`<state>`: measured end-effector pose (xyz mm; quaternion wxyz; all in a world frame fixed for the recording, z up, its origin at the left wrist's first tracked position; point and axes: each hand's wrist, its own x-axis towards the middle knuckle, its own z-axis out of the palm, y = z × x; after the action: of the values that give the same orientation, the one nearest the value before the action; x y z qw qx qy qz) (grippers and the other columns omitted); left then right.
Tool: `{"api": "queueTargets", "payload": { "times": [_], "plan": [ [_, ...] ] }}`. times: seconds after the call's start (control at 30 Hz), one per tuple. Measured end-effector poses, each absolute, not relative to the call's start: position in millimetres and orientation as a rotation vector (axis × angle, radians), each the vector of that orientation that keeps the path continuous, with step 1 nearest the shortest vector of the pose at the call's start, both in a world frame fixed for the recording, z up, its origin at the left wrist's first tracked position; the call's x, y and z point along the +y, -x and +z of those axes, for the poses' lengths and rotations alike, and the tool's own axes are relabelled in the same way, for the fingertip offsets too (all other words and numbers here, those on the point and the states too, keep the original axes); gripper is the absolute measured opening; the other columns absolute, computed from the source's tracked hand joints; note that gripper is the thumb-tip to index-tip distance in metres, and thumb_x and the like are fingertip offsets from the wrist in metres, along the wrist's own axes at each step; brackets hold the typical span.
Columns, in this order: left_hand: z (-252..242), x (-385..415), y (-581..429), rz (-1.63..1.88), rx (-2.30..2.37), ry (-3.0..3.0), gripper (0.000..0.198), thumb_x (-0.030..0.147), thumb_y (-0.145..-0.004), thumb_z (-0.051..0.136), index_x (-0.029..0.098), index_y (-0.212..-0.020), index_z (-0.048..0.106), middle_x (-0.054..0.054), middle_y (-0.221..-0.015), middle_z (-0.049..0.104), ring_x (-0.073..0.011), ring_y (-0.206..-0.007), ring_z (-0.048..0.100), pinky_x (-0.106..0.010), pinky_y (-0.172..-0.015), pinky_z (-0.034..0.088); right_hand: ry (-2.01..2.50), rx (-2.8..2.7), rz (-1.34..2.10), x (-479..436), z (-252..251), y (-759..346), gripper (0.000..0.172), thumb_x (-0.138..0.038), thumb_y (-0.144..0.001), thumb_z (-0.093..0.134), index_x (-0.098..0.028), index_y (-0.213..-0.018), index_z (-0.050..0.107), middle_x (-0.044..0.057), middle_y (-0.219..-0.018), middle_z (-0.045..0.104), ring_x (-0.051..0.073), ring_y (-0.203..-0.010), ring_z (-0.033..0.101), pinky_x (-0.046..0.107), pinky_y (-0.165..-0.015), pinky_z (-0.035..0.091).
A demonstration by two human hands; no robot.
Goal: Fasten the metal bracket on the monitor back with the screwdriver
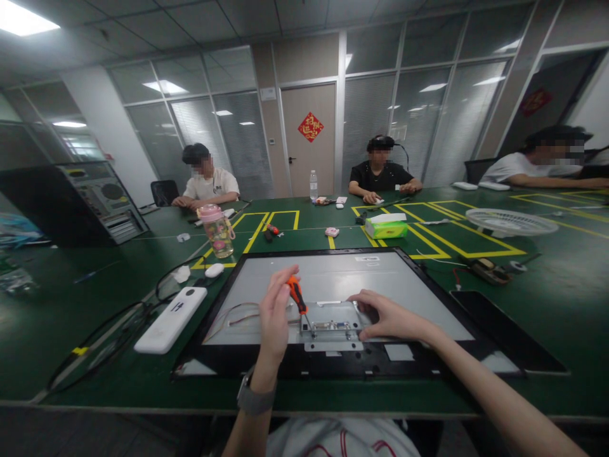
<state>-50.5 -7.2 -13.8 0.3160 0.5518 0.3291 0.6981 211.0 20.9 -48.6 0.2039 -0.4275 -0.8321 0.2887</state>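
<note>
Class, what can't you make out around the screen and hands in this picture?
- Tip of the screwdriver: head view, too small and blurred to tell what it touches.
- Right hand: head view, its own back hides some fingers and their contact with the bracket.
- Label on the panel: head view, print too small.
- Computer case: head view, far end cut off by the left edge.

Left grip [275,314] holding orange-black screwdriver [296,293], right grip [392,318] on metal bracket [332,311]

Dim; ceiling light [26,17] glaring upper left; glass panes [428,101] reflecting lights; edges stretched
</note>
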Motion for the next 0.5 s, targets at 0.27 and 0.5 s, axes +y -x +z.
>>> {"api": "queueTargets", "payload": {
  "times": [0.27, 0.5],
  "plan": [
    [-13.5, -7.8, 48.8, 1.904, 0.946, -1.553, 0.028, 0.033, -0.082, 0.068, 0.02, -0.107, 0.07, -0.004, -0.093, 0.061, -0.0145, -0.084, 0.059, -0.025, -0.08, 0.048, 1.19, -2.325, 0.817, 20.5, -49.1, -212.2, 0.068, -0.046, -0.066, 0.08, -0.018, -0.124, 0.058, 0.004, -0.096, 0.052, 0.022, -0.089, 0.053, 0.033, -0.079, 0.045],
    [-14.2, -8.2, 49.2, 1.771, 0.882, -1.459, 0.036, 0.038, -0.091, 0.054, 0.018, -0.12, 0.064, -0.008, -0.105, 0.067, -0.0206, -0.103, 0.062, -0.034, -0.094, 0.046, 1.203, -2.321, 0.825, 19.9, -47.6, -211.4, 0.069, -0.046, -0.066, 0.08, -0.017, -0.125, 0.057, 0.004, -0.097, 0.051, 0.022, -0.09, 0.053, 0.033, -0.079, 0.045]
  ]
}}
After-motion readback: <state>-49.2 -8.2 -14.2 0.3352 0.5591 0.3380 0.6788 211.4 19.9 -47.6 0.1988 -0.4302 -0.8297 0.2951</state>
